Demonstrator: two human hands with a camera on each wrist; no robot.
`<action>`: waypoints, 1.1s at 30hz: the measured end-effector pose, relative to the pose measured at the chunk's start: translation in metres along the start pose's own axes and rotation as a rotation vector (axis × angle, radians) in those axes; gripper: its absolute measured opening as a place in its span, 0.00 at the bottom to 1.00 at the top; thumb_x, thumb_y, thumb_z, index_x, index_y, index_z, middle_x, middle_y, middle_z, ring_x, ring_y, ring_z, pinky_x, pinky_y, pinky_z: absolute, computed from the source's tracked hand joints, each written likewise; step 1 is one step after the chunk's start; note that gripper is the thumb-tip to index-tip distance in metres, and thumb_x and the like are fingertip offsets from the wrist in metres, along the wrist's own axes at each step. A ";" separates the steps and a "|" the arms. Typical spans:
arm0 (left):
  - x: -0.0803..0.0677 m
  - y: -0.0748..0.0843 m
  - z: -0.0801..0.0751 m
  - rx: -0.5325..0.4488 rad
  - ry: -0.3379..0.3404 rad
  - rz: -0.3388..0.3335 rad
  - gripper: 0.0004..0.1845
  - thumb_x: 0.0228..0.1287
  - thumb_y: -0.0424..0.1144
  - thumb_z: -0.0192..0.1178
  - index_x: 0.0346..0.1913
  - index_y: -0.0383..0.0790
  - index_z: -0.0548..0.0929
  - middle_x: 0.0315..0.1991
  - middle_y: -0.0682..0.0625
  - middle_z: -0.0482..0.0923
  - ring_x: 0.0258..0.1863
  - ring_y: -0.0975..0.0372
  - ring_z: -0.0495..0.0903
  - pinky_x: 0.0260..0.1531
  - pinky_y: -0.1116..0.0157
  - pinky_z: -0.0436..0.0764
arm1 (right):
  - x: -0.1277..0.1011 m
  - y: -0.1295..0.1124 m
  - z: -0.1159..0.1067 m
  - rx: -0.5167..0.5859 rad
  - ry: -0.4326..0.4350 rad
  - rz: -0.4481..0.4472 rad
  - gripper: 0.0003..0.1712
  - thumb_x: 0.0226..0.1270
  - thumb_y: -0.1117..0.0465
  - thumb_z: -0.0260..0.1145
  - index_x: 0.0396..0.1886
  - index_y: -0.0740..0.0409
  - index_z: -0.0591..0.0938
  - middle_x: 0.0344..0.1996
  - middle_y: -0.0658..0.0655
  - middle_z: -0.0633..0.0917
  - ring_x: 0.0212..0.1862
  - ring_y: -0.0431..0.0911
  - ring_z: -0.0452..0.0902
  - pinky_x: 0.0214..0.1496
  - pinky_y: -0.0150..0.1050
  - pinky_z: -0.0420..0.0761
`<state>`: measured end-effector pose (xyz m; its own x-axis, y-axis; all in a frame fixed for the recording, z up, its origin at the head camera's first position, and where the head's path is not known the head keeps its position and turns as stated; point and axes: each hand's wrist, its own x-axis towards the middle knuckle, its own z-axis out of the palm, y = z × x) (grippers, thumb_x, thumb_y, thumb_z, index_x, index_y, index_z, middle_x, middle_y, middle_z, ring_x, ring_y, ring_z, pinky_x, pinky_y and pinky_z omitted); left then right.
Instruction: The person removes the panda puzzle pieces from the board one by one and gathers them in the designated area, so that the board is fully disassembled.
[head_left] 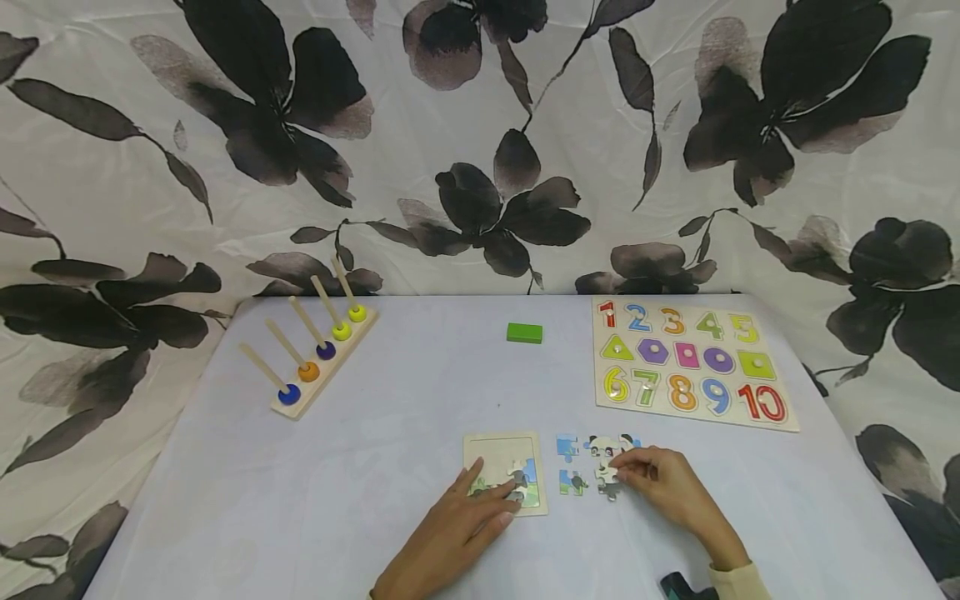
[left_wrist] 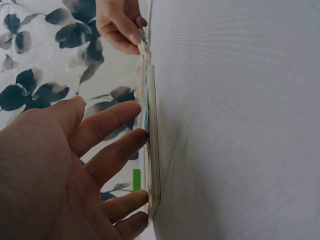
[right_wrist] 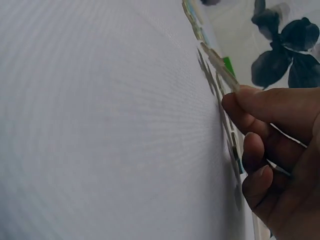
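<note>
Jigsaw tray (head_left: 504, 446), pale wood, few pieces placed, left hand (head_left: 457, 533) pressing it

The bench (head_left: 375, 433) carries a peg rack (head_left: 315, 354), green block (head_left: 524, 332), number board (head_left: 690, 362), puzzle tray (head_left: 504, 467) and loose puzzle pieces (head_left: 573, 467).

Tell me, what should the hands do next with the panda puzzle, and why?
Probably carry the piece that the right hand pinches over to the puzzle tray and fit it in. The left hand presses flat on the tray, only its lower part looks filled, and loose pieces lie beside it.
</note>
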<state>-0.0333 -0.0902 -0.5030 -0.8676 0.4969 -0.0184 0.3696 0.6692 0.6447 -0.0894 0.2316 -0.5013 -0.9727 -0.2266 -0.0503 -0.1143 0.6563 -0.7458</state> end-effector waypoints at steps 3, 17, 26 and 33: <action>0.000 0.000 0.000 0.004 0.008 0.008 0.24 0.75 0.58 0.38 0.54 0.56 0.83 0.64 0.62 0.70 0.74 0.48 0.51 0.69 0.44 0.55 | 0.000 0.001 0.000 0.000 -0.009 -0.003 0.07 0.58 0.68 0.70 0.34 0.52 0.87 0.28 0.45 0.84 0.25 0.35 0.68 0.26 0.30 0.71; 0.000 0.000 0.000 -0.013 0.013 -0.001 0.24 0.75 0.58 0.38 0.54 0.57 0.83 0.63 0.64 0.71 0.74 0.48 0.49 0.69 0.44 0.52 | 0.000 0.001 0.002 -0.015 0.000 -0.018 0.08 0.58 0.70 0.69 0.34 0.54 0.86 0.32 0.48 0.85 0.27 0.34 0.70 0.28 0.30 0.75; 0.001 0.002 0.000 -0.007 0.012 -0.013 0.24 0.74 0.60 0.39 0.52 0.58 0.84 0.62 0.64 0.73 0.74 0.50 0.49 0.70 0.45 0.51 | 0.000 0.000 0.003 -0.025 0.005 -0.016 0.08 0.58 0.70 0.69 0.34 0.54 0.86 0.32 0.48 0.86 0.26 0.33 0.71 0.28 0.29 0.75; 0.000 0.000 0.001 -0.003 0.012 -0.005 0.24 0.74 0.59 0.38 0.52 0.57 0.84 0.62 0.63 0.73 0.74 0.50 0.50 0.70 0.45 0.52 | 0.000 0.000 0.003 -0.020 0.001 -0.001 0.08 0.58 0.70 0.69 0.34 0.54 0.86 0.31 0.48 0.85 0.25 0.34 0.71 0.27 0.29 0.75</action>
<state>-0.0326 -0.0895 -0.5034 -0.8731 0.4874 -0.0126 0.3646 0.6698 0.6468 -0.0888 0.2297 -0.5029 -0.9728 -0.2266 -0.0485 -0.1196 0.6703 -0.7323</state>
